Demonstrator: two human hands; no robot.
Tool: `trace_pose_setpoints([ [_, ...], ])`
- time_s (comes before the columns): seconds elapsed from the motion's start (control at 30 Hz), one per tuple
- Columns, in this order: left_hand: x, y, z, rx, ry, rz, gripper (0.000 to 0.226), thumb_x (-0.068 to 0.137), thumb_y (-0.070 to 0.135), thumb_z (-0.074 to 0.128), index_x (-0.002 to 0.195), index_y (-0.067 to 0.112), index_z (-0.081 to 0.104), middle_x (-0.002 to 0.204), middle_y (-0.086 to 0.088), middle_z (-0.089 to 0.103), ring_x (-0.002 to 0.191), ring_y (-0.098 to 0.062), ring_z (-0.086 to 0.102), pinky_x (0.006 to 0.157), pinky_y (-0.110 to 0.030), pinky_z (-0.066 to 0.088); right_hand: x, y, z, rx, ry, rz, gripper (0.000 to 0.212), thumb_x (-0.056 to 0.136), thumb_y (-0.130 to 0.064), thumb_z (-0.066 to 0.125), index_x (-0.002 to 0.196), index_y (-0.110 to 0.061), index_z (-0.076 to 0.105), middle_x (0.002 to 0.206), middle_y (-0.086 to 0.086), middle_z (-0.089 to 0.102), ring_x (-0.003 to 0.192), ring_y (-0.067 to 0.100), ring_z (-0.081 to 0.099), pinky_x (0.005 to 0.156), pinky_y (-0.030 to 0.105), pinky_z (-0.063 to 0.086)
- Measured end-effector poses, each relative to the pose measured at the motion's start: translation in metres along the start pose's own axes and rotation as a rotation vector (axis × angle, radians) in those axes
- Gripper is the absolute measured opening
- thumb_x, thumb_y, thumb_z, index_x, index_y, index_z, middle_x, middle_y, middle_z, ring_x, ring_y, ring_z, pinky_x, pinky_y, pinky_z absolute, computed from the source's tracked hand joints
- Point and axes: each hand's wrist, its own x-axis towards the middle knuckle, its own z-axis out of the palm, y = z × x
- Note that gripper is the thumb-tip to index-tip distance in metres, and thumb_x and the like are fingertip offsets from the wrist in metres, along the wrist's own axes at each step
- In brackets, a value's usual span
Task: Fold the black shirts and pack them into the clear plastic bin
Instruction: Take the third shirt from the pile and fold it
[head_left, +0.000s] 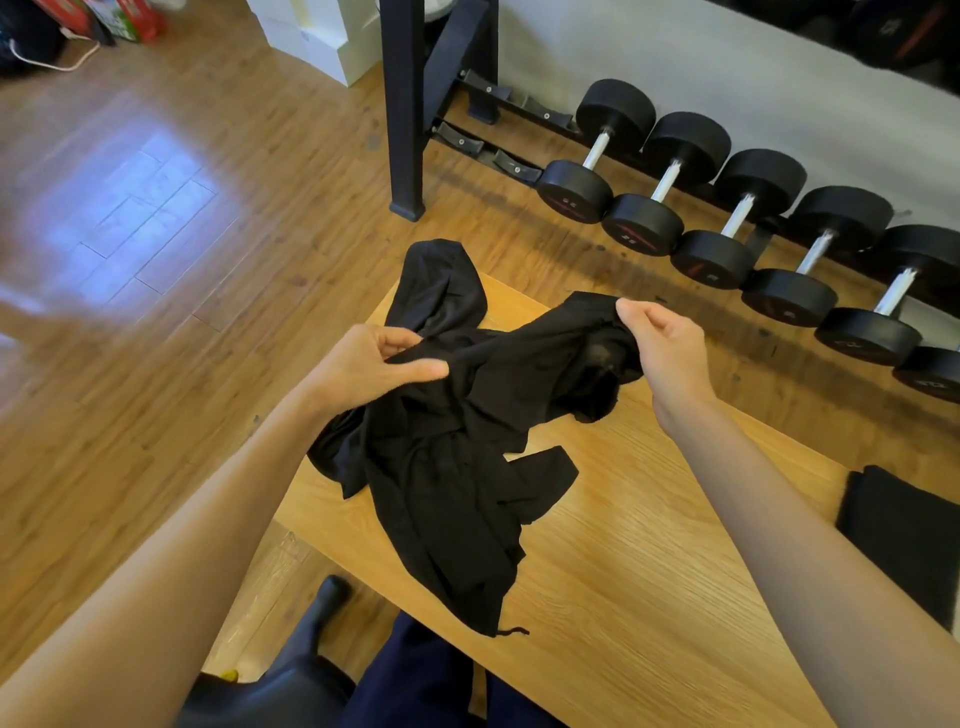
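A crumpled black shirt (457, 457) lies bunched over the far left part of the wooden table (649, 571); part of it hangs over the far edge. My left hand (374, 364) pinches a fold of the shirt near its upper left. My right hand (665, 348) grips the cloth at its upper right and lifts that part off the table. A second black garment (904, 535), folded flat, rests at the table's right edge. No clear plastic bin is in view.
A row of black dumbbells (727, 218) sits on a low rack along the wall beyond the table. A black rack post (402, 104) stands on the wood floor. White boxes (322, 36) are at the back. A dark chair (291, 680) is below left.
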Motion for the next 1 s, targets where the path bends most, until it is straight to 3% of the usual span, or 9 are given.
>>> trace_pose_setpoints([
  [0.13,0.001,-0.019,-0.006,0.119,0.033,-0.038,0.016,0.088,0.032,0.068,0.097,0.020,0.074,0.085,0.007,0.075,0.078,-0.006,0.070,0.073,-0.017,0.056,0.001,-0.006,0.020,-0.004,-0.058,-0.017,0.015,0.098,-0.029,0.054,0.087,-0.036,0.061,0.088,-0.022,0.060,0.083,-0.004,0.055,0.063,0.007,0.037],
  [0.3,0.000,-0.029,-0.006,-0.188,0.094,-0.177,0.022,0.098,0.034,0.054,0.096,0.020,0.071,0.083,0.007,0.076,0.078,-0.008,0.072,0.067,-0.018,0.055,-0.003,-0.003,0.052,-0.048,-0.248,-0.036,0.016,0.097,-0.023,0.055,0.094,-0.033,0.067,0.087,-0.025,0.066,0.076,-0.020,0.059,0.062,0.000,0.042],
  [0.37,0.001,-0.032,-0.005,-0.285,0.092,-0.206,0.022,0.099,0.033,0.052,0.103,0.019,0.069,0.095,0.001,0.076,0.089,-0.015,0.072,0.076,-0.026,0.058,-0.008,0.004,0.065,-0.093,-0.346,-0.019,0.020,0.097,-0.022,0.057,0.114,-0.025,0.066,0.101,-0.020,0.068,0.091,-0.013,0.062,0.075,0.004,0.046],
  [0.47,0.003,-0.029,0.000,-0.430,0.072,-0.225,0.022,0.102,0.027,0.047,0.110,0.017,0.065,0.100,0.000,0.074,0.087,-0.009,0.072,0.068,-0.022,0.058,-0.018,0.016,0.082,-0.129,-0.457,-0.004,0.039,0.096,-0.022,0.059,0.134,-0.022,0.054,0.118,-0.012,0.065,0.109,-0.002,0.060,0.096,0.022,0.049],
  [0.53,0.005,-0.025,0.004,-0.484,0.056,-0.228,0.027,0.103,0.026,0.045,0.117,0.012,0.063,0.101,0.000,0.074,0.089,-0.010,0.072,0.068,-0.022,0.058,-0.022,0.024,0.090,-0.243,-0.420,-0.086,0.050,0.092,-0.027,0.063,0.140,-0.023,0.047,0.138,-0.008,0.052,0.129,0.007,0.047,0.109,0.028,0.037],
  [0.63,0.009,-0.020,0.008,-0.569,0.070,-0.234,0.037,0.103,0.027,0.044,0.131,0.004,0.053,0.111,-0.007,0.072,0.096,-0.018,0.072,0.076,-0.029,0.059,-0.039,0.026,0.098,-0.379,-0.253,-0.245,0.053,0.090,-0.033,0.066,0.138,-0.026,0.046,0.152,-0.005,0.024,0.140,0.008,0.021,0.106,0.018,0.019],
  [0.77,0.009,-0.009,0.013,-0.705,0.060,-0.202,0.034,0.105,0.025,0.041,0.129,0.005,0.053,0.111,-0.008,0.071,0.091,-0.018,0.073,0.069,-0.027,0.059,-0.065,0.019,0.100,-0.261,-0.203,-0.410,0.020,0.090,-0.040,0.063,0.097,-0.021,0.067,0.107,-0.007,0.060,0.104,0.006,0.056,0.090,0.024,0.045],
  [0.83,0.009,-0.003,0.015,-0.752,0.059,-0.178,0.033,0.105,0.024,0.040,0.128,0.005,0.055,0.110,-0.009,0.071,0.090,-0.017,0.072,0.066,-0.026,0.059,-0.079,0.017,0.101,-0.222,-0.331,-0.330,0.030,0.089,-0.048,0.061,0.084,-0.019,0.069,0.083,-0.007,0.067,0.082,0.006,0.062,0.075,0.024,0.050],
  [1.0,0.010,0.010,0.018,-0.859,0.082,-0.153,0.032,0.105,0.025,0.040,0.128,0.006,0.053,0.113,-0.008,0.069,0.095,-0.017,0.071,0.066,-0.025,0.058,-0.093,0.037,0.109,-0.371,-0.399,-0.268,0.026,0.084,-0.044,0.070,0.080,-0.019,0.068,0.072,-0.010,0.065,0.073,0.003,0.062,0.065,0.015,0.049],
])
